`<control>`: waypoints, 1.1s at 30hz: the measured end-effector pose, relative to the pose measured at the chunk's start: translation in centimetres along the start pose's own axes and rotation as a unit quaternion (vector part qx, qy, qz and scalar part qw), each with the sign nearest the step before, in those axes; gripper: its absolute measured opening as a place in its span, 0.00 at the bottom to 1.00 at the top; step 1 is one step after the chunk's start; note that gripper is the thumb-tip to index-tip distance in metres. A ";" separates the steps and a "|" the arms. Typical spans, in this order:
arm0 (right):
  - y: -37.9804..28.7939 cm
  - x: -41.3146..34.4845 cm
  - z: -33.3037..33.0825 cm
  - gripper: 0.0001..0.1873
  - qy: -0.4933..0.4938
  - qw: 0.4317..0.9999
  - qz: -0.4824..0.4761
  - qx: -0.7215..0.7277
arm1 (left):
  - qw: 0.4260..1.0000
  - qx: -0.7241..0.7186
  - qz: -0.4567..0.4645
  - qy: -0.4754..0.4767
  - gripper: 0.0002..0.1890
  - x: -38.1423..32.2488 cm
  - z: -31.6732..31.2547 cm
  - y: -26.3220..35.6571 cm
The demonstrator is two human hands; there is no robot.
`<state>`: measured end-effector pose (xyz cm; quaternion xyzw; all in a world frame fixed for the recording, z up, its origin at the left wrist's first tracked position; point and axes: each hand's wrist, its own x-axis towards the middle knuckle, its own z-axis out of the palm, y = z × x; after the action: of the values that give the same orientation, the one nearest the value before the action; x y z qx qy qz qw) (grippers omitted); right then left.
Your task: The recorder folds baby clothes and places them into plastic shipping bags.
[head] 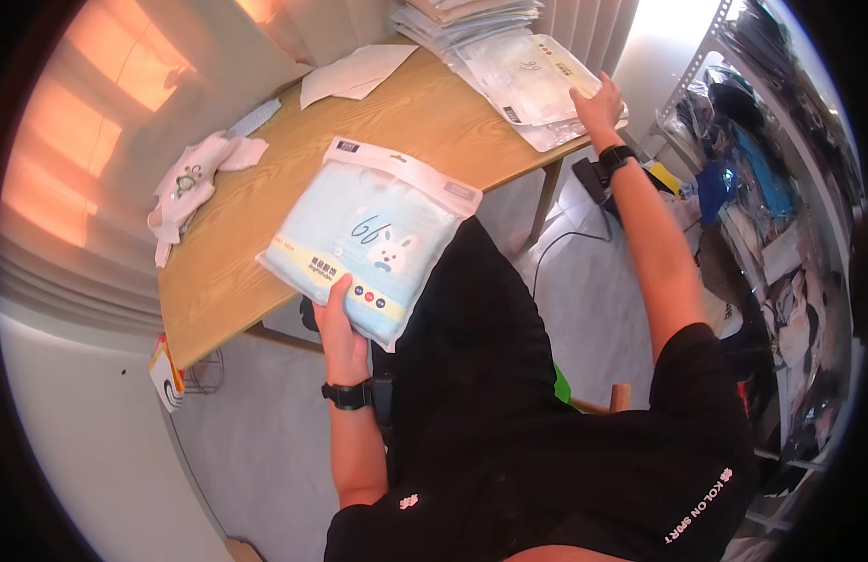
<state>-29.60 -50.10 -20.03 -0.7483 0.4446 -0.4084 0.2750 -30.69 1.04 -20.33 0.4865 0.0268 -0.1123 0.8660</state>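
My left hand point(344, 334) grips the lower edge of a plastic garment bag point(378, 232), its thumb on the front. Folded light-blue clothing with a white rabbit face shows through, and the bag bears handwriting and print. Over the table's right end, my right hand point(600, 105) rests at the edge of another clear garment bag point(536, 81), fingers spread over its corner; whether they pinch it is unclear. That bag lies on further flat bags. A small pale pink knitted garment point(192, 179) with a green motif lies at the table's left edge.
The wooden table point(420, 105) carries white sheets point(357, 74) and a tall stack of flat packets point(469, 17) at the back. Curtains hang behind it. To the right, a metal shelf point(694, 70) holds bagged clothes. A black cable point(567, 235) runs across the floor.
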 end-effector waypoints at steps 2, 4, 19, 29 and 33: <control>0.8 0.4 -0.3 0.36 -0.077 0.935 -0.174 -0.299 | 0.999 -0.040 -0.030 0.004 0.29 -0.3 -0.2 0.2; 2.3 1.1 0.2 0.35 -0.250 0.908 -0.129 -0.312 | 0.996 -0.081 -0.044 -0.004 0.29 -0.1 -0.4 0.0; -12.7 -25.9 -1.3 0.31 -0.400 0.627 0.051 0.667 | 0.990 -0.089 0.057 -0.092 0.31 0.6 -0.2 4.2; -12.5 -25.0 -5.9 0.20 -0.350 0.614 0.253 0.661 | 0.950 0.091 0.108 -0.278 0.26 1.6 4.3 0.3; -7.3 -16.9 -5.4 0.20 -0.248 0.688 0.240 0.639 | 0.873 0.394 0.234 -0.169 0.14 1.9 3.2 3.0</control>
<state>-35.59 -31.98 -17.78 -0.3334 0.1558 -0.3136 0.8753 -28.36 -0.50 -16.40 0.7528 -0.2815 0.0122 0.5950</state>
